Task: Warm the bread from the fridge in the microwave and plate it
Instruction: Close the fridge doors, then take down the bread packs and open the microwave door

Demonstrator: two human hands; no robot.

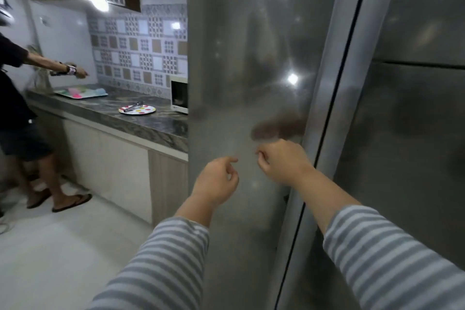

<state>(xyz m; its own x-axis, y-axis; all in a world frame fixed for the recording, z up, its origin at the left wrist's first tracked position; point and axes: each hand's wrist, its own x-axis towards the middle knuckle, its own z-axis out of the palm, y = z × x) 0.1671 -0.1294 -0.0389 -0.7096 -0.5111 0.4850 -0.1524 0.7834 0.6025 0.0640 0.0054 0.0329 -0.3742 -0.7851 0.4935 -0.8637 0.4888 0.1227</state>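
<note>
A tall grey steel fridge point(251, 58) fills the middle and right of the view. A dark seam runs down between its broad near panel and the doors point(415, 133) on the right. My left hand point(216, 184) hovers in front of the panel, fingers loosely curled with the index finger out, holding nothing. My right hand point(284, 161) is curled with its knuckles close to the panel near the seam, also holding nothing. A white microwave point(179, 94) stands on the counter just left of the fridge. In front of it lies a spotted plate point(147, 110) with tongs point(133, 108) on it. No bread is in sight.
A dark stone counter point(113, 111) runs along the left wall over pale cabinets. Another person point(17, 98) stands at its far end, arm stretched over a tray point(80, 93) of coloured items. A white appliance point(63, 40) stands behind. Pale floor tiles point(63, 246) lie between us.
</note>
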